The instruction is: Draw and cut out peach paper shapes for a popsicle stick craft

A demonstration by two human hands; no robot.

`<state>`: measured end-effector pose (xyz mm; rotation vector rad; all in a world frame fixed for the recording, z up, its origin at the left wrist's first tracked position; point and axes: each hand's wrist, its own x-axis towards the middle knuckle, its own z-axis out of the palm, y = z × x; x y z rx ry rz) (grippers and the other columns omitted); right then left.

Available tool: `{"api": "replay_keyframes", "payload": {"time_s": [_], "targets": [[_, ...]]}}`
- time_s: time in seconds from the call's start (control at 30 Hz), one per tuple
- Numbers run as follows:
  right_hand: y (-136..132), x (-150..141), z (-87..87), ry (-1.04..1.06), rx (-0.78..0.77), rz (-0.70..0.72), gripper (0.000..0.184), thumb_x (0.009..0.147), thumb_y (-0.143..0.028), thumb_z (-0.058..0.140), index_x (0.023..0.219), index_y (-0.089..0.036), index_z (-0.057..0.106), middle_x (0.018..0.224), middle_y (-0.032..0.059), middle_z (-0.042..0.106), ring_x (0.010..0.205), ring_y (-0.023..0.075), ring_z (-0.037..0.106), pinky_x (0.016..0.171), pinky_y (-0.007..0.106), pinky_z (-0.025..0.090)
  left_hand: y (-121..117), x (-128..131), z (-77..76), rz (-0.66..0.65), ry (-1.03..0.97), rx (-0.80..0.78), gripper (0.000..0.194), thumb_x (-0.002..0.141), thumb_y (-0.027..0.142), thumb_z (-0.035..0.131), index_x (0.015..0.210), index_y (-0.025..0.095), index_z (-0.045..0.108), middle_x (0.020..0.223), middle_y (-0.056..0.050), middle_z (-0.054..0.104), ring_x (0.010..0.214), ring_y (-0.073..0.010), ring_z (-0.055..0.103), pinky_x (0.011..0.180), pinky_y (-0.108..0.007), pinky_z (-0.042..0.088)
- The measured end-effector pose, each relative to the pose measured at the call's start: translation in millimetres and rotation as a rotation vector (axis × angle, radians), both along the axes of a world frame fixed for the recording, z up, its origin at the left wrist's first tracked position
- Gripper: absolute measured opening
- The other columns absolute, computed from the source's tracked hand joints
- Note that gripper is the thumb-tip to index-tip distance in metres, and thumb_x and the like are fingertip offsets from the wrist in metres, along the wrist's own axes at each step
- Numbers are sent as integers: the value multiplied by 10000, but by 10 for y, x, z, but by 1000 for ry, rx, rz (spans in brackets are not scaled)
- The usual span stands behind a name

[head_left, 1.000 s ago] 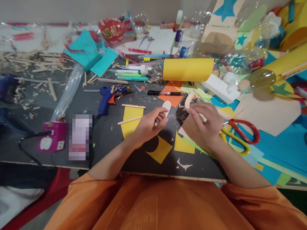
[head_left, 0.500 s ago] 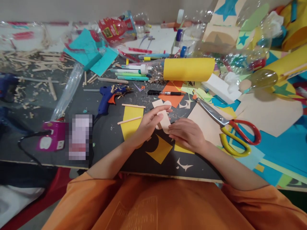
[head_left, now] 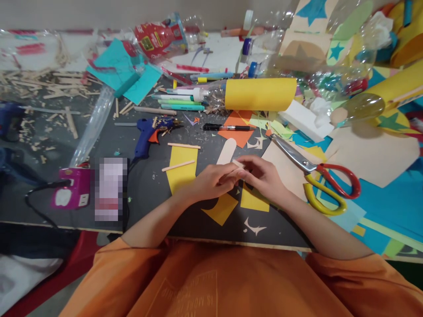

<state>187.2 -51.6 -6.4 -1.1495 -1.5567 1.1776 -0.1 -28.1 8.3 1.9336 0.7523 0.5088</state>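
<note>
Paper piece (head_left: 238, 164) between scissors (head_left: 308, 165) and blue glue gun (head_left: 143, 137)

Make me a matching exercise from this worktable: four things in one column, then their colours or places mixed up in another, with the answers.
Things:
1. Scissors
2. Pale piece
3. Pen
4. Glue gun

Colours or places:
A. Partly over orange paper
B. Blue and orange
C. Silver, red and yellow
D. Where the left hand and right hand meet

Pairs: 1-C, 2-D, 3-A, 4-B
</note>
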Motion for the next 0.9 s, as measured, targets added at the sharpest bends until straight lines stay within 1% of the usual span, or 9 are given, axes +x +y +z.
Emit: {"api": "replay_keyframes", "payload": {"time_s": [0.17, 0.27, 0.4, 0.53, 0.6, 0.7, 0.73, 0.8, 0.9], "targets": [[7, -27, 59, 220, -259, -2, 273, 801, -468, 704, 870, -224, 602, 696, -15, 638, 612, 131, 617, 572, 270, 506, -5, -11, -26, 75, -30, -147, 190, 893, 266, 478, 1073, 213, 509, 732, 29, 658, 596, -100, 583, 551, -194, 424], [20, -42, 59, 260, -324, -20, 302, 772, -488, 727, 816, -224, 586, 670, -24, 610, 576, 119, 584, 542, 262, 482, -10, -18, -61, 104, -84, -196, 215, 920, 333, 487, 1103, 220, 481, 720, 32, 647, 610, -111, 609, 574, -207, 455], [16, -25, 48, 241, -322, 1, 353, 773, -533, 708, 913, -235, 581, 680, -23, 593, 563, 119, 553, 496, 246, 435, -22, -37, -99, 111, -123, -214, 210, 936, 340, 475, 1112, 225, 474, 691, 45, 604, 590, -105, 590, 566, -206, 457], [-24, 25, 67, -81, -25, 13, 254, 895, -447, 577, 799, -213, 604, 620, -13, 576, 501, 104, 480, 481, 241, 360, 21, -55, -127, 369, -178, -193, 353, 917, 311, 473, 1260, 247, 421, 773, 18, 614, 571, -109, 581, 541, -223, 477], [-53, 30, 84, -283, 195, 122, 311, 927, -345, 522, 653, -205, 564, 539, -20, 535, 458, 91, 431, 467, 246, 306, 72, -66, -132, 510, -203, -198, 428, 925, 319, 454, 1337, 257, 356, 779, 7, 625, 547, -116, 573, 544, -246, 494], [-79, 21, 104, -429, 426, 265, 374, 922, -254, 502, 552, -205, 495, 466, -32, 486, 424, 85, 401, 451, 259, 261, 151, -82, -126, 594, -226, -163, 580, 932, 388, 469, 1444, 274, 219, 799, -4, 645, 518, -120, 561, 565, -281, 507], [-76, 24, 106, -433, 450, 238, 358, 920, -237, 501, 563, -206, 505, 475, -31, 500, 427, 87, 411, 454, 257, 274, 168, -86, -122, 607, -230, -153, 636, 931, 410, 475, 1470, 282, 163, 812, -7, 652, 516, -122, 564, 570, -289, 508], [-45, 55, 103, -394, 405, 48, 278, 916, -217, 498, 646, -210, 562, 542, -18, 563, 473, 103, 473, 483, 251, 333, 187, -86, -112, 628, -232, -153, 706, 927, 429, 476, 1496, 289, 82, 826, -9, 664, 529, -130, 580, 586, -298, 512], [47, 144, 74, -286, 200, -280, 131, 906, -222, 507, 842, -226, 621, 715, 7, 648, 581, 138, 557, 547, 269, 422, 181, -71, -100, 656, -255, -187, 641, 911, 393, 480, 1456, 264, 167, 800, -1, 668, 547, -130, 597, 613, -294, 521]]}}
